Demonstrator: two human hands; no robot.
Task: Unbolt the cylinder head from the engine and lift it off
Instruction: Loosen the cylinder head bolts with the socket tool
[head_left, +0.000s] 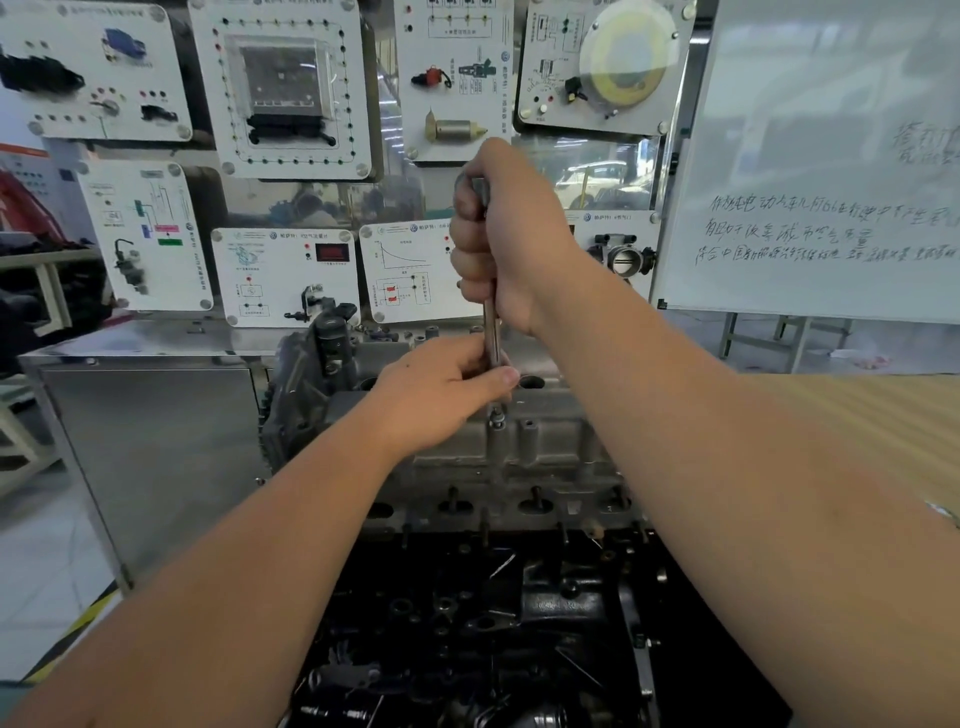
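Fig.: Right hand (511, 234) is gripping the top of an upright tool shaft (491, 332), fingers wrapped fully round it; left hand (441, 395) is pinching the shaft lower down, steadying it just above a bolt (497, 418). The bolt is sitting in the cylinder head (535, 447), which is resting on the dark engine block (467, 623), approx. centre. Judged: cast head is looking heavy, rigid, prob. oily; best lifted w/ both hands under opposite ends, not by studs.
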